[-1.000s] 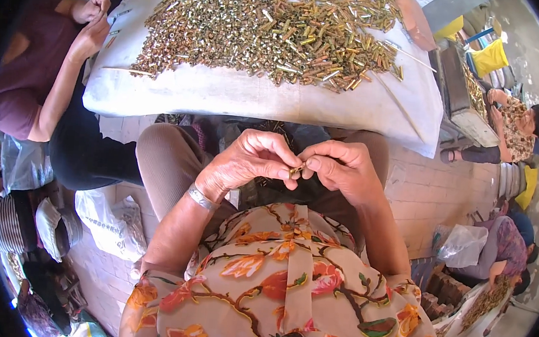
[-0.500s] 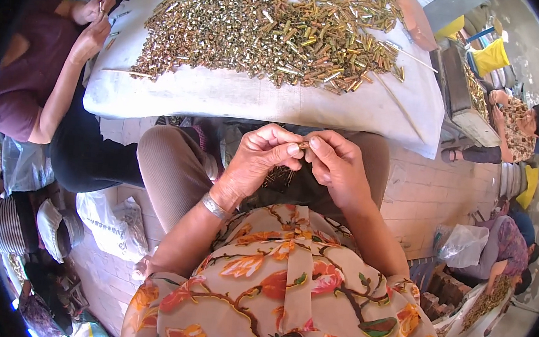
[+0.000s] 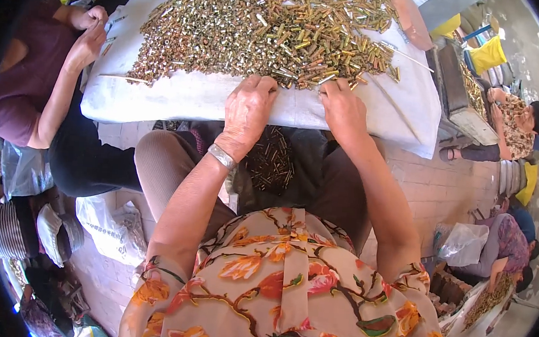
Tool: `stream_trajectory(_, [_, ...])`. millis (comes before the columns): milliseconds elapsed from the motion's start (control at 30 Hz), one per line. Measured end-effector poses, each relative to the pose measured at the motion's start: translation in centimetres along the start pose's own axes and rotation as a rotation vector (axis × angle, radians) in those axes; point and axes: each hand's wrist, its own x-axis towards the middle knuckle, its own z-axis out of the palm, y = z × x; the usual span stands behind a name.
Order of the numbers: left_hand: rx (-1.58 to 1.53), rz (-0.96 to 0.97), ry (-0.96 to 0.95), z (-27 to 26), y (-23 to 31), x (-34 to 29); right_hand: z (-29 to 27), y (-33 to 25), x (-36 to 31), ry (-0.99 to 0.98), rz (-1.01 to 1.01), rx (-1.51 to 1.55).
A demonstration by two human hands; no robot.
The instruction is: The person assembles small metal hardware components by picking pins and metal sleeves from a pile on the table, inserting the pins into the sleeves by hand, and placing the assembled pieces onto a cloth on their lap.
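Observation:
A broad heap of small brass-coloured metal parts [image 3: 242, 33], short rings at the left and longer tubes at the right, lies on a white-covered table [image 3: 173, 101]. Both hands reach its near edge. My left hand [image 3: 249, 107], with a silver bracelet at the wrist, has its fingers curled down against the small rings; its fingertips are hidden. My right hand [image 3: 345, 111] is closed at the edge of the longer parts, thumb and forefinger at a small metal tube [image 3: 327, 79]. Between my knees, a dark container [image 3: 291, 170] holds many finished-looking metal tubes.
At the left a person in a maroon top [image 3: 26, 79] works with both hands near the table's corner. Thin sticks [image 3: 398, 106] lie on the cloth. A white plastic bag [image 3: 112, 232] sits on the floor. Other people [image 3: 514, 127] work at the right.
Half a second ago my hands were together above my lap, pinching a small brass piece. Now they are apart and forward at the heap, and that piece is no longer visible between them.

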Motion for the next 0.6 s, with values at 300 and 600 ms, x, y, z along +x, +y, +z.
stream_trajectory(300, [-0.42,-0.161,-0.049,-1.2,2.1,-1.1,-2.0,-2.1,-1.9,-0.057,0.017,0.476])
stream_trajectory(600, [-1.57,-0.713,-0.15,-3.2,4.0,-5.1,-3.9,-7.3,-4.9,-0.008,0.062,0.908])
